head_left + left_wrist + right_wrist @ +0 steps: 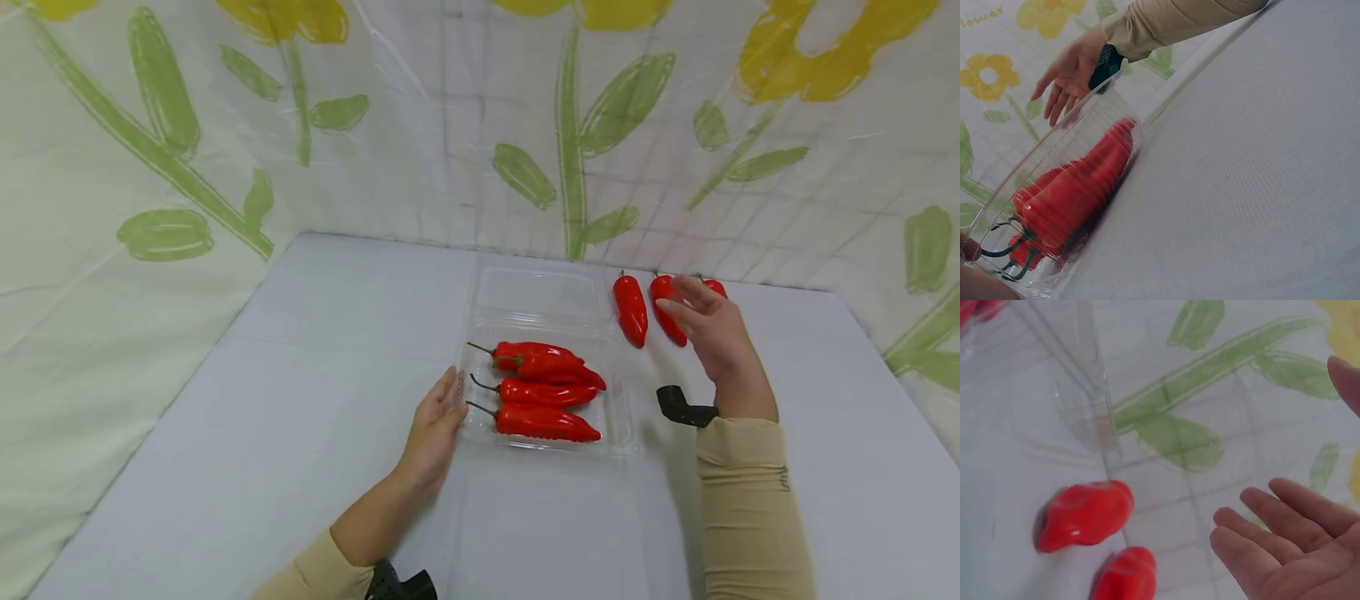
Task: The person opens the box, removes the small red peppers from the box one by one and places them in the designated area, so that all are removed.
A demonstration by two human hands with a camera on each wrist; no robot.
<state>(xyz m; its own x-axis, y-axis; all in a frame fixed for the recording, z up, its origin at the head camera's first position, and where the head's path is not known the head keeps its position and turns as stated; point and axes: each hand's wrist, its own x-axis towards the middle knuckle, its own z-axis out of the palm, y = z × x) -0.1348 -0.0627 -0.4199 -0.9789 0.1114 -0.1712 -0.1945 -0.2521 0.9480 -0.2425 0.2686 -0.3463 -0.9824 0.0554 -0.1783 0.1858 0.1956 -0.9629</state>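
A clear plastic container (620, 429) lies with its lid (536, 287) folded open toward the wall. Several red peppers (547, 423) with green stems lie inside, stems pointing left. My left hand (431, 429) holds the container's left edge, thumb at the rim and fingers along the side. In the left wrist view the peppers (1079, 200) show through the clear wall. Over the loose peppers at the right hovers my right hand (716, 333), fingers extended and nothing in it. Two loose peppers (1088, 515) appear below that hand's fingers (1285, 519) in the right wrist view, apart from them.
Right of the lid, three loose peppers lie on the white table: one pepper (630, 310) nearest the lid, a middle pepper (667, 315), and a third (715, 287) partly behind the hand. A flower-printed sheet (420, 167) hangs along the back.
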